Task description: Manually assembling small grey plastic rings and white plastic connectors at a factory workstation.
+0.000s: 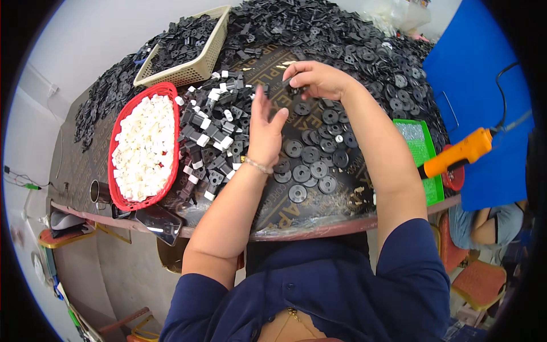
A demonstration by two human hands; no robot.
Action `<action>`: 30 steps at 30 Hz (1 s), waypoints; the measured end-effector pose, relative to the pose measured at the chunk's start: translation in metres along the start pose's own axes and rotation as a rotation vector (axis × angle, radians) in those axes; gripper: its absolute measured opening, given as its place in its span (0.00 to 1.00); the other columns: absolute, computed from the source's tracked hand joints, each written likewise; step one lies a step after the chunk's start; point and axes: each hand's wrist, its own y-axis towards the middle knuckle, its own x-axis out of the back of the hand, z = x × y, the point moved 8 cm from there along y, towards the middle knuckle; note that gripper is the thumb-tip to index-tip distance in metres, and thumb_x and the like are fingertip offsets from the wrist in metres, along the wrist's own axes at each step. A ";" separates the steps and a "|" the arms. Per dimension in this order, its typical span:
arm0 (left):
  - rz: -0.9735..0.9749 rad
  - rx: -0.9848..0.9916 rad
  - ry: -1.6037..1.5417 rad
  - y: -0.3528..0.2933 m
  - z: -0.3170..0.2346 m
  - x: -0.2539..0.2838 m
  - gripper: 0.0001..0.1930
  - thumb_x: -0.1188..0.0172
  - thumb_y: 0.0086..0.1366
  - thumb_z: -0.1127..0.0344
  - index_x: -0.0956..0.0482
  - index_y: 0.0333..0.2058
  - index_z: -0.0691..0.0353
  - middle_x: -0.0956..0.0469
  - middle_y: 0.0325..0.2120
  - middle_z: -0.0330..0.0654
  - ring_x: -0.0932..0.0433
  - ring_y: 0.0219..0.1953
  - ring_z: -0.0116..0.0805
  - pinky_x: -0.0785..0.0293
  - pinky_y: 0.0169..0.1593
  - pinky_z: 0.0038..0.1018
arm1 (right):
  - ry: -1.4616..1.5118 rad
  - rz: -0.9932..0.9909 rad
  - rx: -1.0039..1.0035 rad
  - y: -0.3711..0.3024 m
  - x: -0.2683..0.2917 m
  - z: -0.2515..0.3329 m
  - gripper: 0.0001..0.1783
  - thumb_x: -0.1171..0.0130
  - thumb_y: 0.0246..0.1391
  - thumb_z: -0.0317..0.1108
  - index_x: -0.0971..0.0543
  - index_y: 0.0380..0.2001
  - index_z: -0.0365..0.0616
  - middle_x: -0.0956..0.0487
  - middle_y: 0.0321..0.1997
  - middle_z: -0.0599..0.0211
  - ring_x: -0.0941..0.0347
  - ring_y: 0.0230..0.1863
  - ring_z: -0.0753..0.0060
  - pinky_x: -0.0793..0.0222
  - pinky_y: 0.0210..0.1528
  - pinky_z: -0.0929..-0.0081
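Note:
My right hand (pixel 322 81) is closed, thumb and fingers pinching a small black plastic part (pixel 288 85) over the middle of the table. To its left, my left hand (pixel 265 128) is raised with the thumb apart from the stretched fingers; the fingertips are smeared by motion, and I see nothing held in it. Beside the left hand lies a heap of black plastic parts with white caps (pixel 212 130). Below my right hand, round black discs (pixel 310 154) with centre holes lie loose and overlapping on the tabletop.
A red basket (pixel 177 134) of white pieces stands at left, near a metal cup (pixel 99 192) and a phone (pixel 159 223). Behind is a cream basket (pixel 196 69) of black parts. Black pieces cover the far side. At right are a green tray (pixel 436 185) and an orange power screwdriver (pixel 464 153).

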 end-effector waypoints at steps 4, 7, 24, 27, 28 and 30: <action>0.259 -0.095 0.225 -0.005 -0.013 -0.018 0.36 0.41 0.62 0.80 0.46 0.68 0.62 0.32 0.58 0.47 0.28 0.57 0.35 0.29 0.58 0.28 | 0.102 0.073 0.007 -0.062 -0.032 -0.004 0.08 0.40 0.56 0.33 0.22 0.40 0.47 0.24 0.38 0.77 0.29 0.39 0.80 0.30 0.37 0.76; 0.437 -0.012 0.221 -0.017 -0.007 -0.037 0.31 0.38 0.61 0.79 0.37 0.63 0.65 0.23 0.46 0.42 0.21 0.47 0.29 0.24 0.49 0.22 | 0.123 0.014 0.003 -0.095 -0.026 -0.017 0.06 0.40 0.57 0.33 0.21 0.37 0.45 0.24 0.43 0.73 0.28 0.41 0.80 0.30 0.40 0.76; 0.342 0.438 0.091 -0.034 0.023 -0.036 0.26 0.40 0.64 0.76 0.38 0.58 0.60 0.22 0.36 0.41 0.22 0.32 0.27 0.26 0.35 0.20 | -0.737 -0.798 0.578 -0.176 -0.015 0.016 0.22 0.28 0.43 0.31 0.22 0.44 0.41 0.31 0.63 0.54 0.29 0.60 0.55 0.32 0.61 0.61; 0.383 0.421 -0.037 -0.039 0.017 -0.047 0.28 0.41 0.64 0.75 0.40 0.62 0.58 0.23 0.37 0.40 0.24 0.33 0.26 0.26 0.38 0.22 | -0.625 -0.647 0.670 -0.171 -0.040 0.017 0.20 0.27 0.42 0.30 0.22 0.41 0.42 0.30 0.62 0.56 0.26 0.57 0.58 0.31 0.59 0.62; 0.435 0.459 -0.174 -0.040 0.019 -0.050 0.29 0.43 0.66 0.74 0.41 0.64 0.56 0.24 0.37 0.39 0.24 0.36 0.27 0.26 0.42 0.25 | -0.732 -0.623 0.714 -0.171 -0.050 0.020 0.20 0.27 0.39 0.29 0.22 0.38 0.41 0.29 0.61 0.56 0.27 0.58 0.58 0.31 0.59 0.63; 0.427 0.505 -0.311 -0.041 0.014 -0.053 0.27 0.45 0.67 0.74 0.40 0.64 0.56 0.23 0.38 0.39 0.24 0.36 0.27 0.26 0.42 0.26 | -0.864 -0.597 0.708 -0.168 -0.059 0.014 0.20 0.28 0.39 0.27 0.23 0.38 0.40 0.29 0.61 0.55 0.28 0.58 0.54 0.30 0.59 0.63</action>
